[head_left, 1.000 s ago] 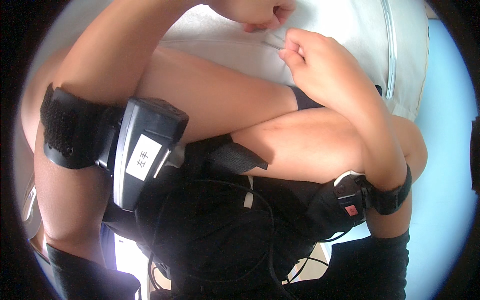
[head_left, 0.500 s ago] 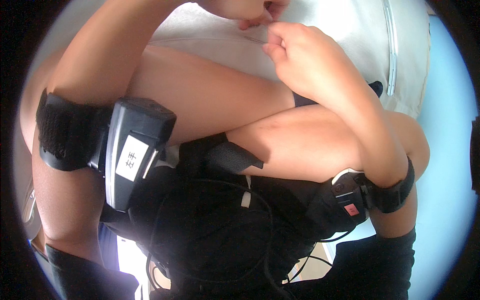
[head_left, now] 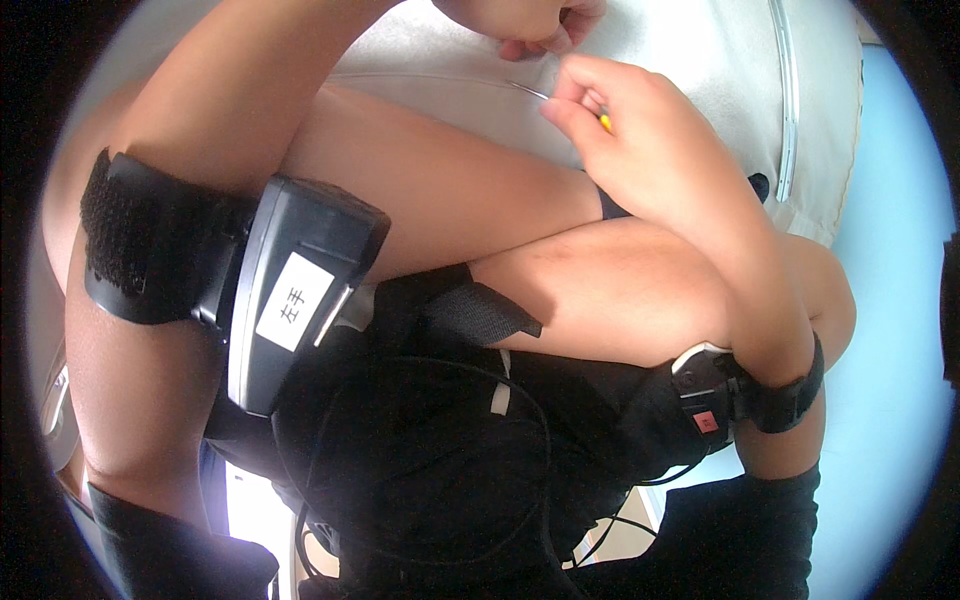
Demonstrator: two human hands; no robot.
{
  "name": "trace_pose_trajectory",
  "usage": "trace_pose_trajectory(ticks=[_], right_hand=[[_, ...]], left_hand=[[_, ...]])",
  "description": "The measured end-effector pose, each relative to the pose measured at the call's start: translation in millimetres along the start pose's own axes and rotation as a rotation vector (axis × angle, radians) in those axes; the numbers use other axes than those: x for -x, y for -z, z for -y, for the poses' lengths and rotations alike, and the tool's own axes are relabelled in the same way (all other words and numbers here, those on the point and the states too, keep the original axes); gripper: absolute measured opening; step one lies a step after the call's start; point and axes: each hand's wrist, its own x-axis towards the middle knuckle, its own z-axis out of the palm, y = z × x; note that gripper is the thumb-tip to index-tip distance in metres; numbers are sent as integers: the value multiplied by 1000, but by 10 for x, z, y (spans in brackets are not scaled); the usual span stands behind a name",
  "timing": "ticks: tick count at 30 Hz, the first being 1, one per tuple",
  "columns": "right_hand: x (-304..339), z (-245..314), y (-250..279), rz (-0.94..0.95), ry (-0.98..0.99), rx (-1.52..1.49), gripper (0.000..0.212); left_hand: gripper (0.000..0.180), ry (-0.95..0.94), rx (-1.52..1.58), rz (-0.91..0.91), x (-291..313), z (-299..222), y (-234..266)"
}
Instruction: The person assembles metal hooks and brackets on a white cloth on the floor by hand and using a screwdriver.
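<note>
Head view: L hand & R hand are near the top edge, beyond the crossed legs. Their fingers are just beside each other; if they touch, I cannot tell.
R hand: grasping the tool, thumb against bent forefinger, other fingers curled to the palm. Such closed grip prob. gives fine control of a thin thing.
Tool place: in R hand, in front of the white cloth. Thin metal tip comes out at the thumb & points left; a yellow bit shows betw. thumb and fingers, likely the handle, w/ rear part in the palm for steadiness.
L hand: fingers bent inward, partly cut off by the edge. Whether it holds sth., cannot tell. It is close to R hand, perhaps so that both meet w/o long reach.
Strip: pale, narrow, along the cloth's right side, apart from the hands; reason for its place is not clear.
Boxes: L box & R box are strapped on the arms, away from fingers, prob. so they do not hinder the grip.
Cable: loose over black clothes; slack prob. leaves the arms free.
</note>
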Motion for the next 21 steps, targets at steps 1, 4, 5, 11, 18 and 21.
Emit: trace_pose_trajectory(ticks=[1,4,5,11,18,21], right_hand=[[-55,48,-21,-2,-17,61,17],[-145,58,18,26,-80,126,14],[-155,54,30,56,-125,127,15],[-173,82,82,1,-80,115,15],[-132,310,113,39,-70,1,15],[-251,287,74,18,-107,111,14]], left_hand=[[27,-12,-14,-23,-4,4,6],[27,56,23,36,-38,36,82],[27,78,40,66,-55,57,87],[26,6,11,-21,141,110,169],[27,66,24,64,54,133,226],[27,60,65,59,87,97,282]])
